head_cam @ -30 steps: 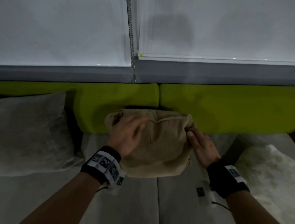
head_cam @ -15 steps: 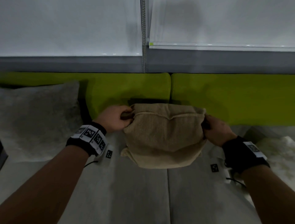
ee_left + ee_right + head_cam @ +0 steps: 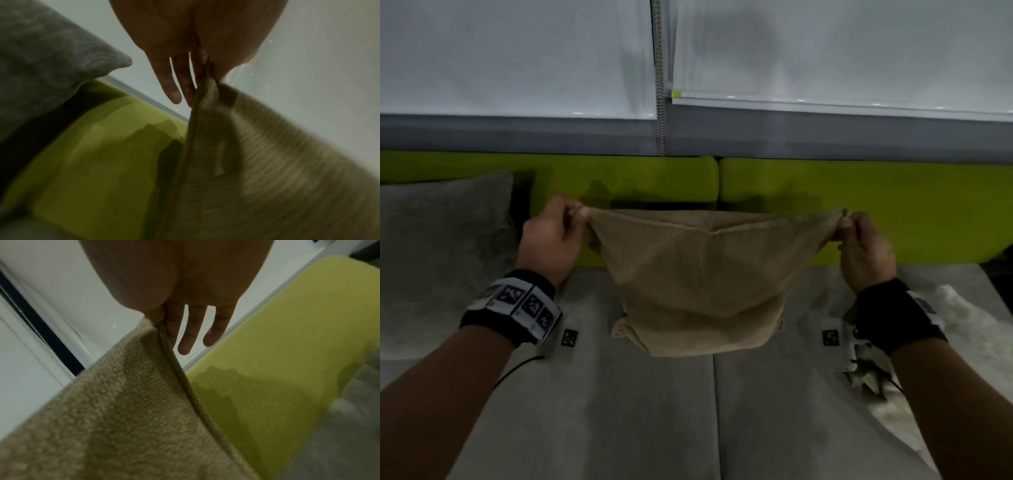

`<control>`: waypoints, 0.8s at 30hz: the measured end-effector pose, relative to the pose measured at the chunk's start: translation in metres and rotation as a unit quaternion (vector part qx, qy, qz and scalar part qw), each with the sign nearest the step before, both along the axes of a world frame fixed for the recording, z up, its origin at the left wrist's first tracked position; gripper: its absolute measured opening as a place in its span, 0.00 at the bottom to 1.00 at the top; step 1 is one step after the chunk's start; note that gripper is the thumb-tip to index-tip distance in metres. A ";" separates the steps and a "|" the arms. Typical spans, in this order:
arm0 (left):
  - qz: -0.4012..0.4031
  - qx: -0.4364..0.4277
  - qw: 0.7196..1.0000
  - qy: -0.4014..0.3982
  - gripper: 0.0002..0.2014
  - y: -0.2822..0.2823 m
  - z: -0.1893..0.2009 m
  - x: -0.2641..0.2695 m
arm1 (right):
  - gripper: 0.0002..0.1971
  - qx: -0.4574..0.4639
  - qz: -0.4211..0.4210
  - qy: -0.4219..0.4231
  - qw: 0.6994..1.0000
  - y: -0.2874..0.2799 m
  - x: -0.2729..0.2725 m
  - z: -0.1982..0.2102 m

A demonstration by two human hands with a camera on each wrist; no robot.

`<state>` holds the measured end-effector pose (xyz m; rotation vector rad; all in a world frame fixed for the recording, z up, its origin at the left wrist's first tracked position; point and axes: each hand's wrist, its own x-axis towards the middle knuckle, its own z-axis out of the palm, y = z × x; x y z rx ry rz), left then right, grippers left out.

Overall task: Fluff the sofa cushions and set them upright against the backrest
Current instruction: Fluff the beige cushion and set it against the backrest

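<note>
- Tan cushion [image 3: 698, 281]: hangs in front of the person, between both hands, over the grey sofa seat [image 3: 640, 411]; its stretched top edge runs from 9 o'clock to 3 o'clock, while the bulk sags toward 6 o'clock. Whether the bottom edge touches the seat cannot be told.
- Left hand [image 3: 551, 236]: pinches the top-left corner between thumb and forefinger; in the left wrist view the other fingers [image 3: 170, 84] hang straight and loose.
- Right hand [image 3: 863, 246]: pinches the top-right corner likewise; its free fingers [image 3: 187, 337] hang straight in the right wrist view. Neither hand is nearer the cushion: the hold is symmetrical.
- Green backrest [image 3: 859, 209]: lies at 12 o'clock, just behind the cushion and parallel to its long axis. Judged from this, setting the cushion upright calls for a short carry toward 12 o'clock with no turn.
- Open room: bare backrest shows on both sides of the cushion. A grey cushion [image 3: 441, 246] leans at 9 o'clock, near the left hand; a white fluffy cushion [image 3: 969, 329] lies at 4 o'clock, beside the right wrist.
- Edges: the seam between the two backrest pads [image 3: 718, 178] sits nearly behind the cushion's middle; window blinds [image 3: 517, 58] stand above.
</note>
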<state>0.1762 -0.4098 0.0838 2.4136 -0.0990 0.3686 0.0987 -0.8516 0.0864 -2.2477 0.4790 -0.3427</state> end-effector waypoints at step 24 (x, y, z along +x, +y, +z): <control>-0.164 0.002 0.985 -0.059 0.19 -0.073 0.020 -0.039 | 0.16 -0.114 0.257 -0.205 0.938 0.092 -0.024 0.011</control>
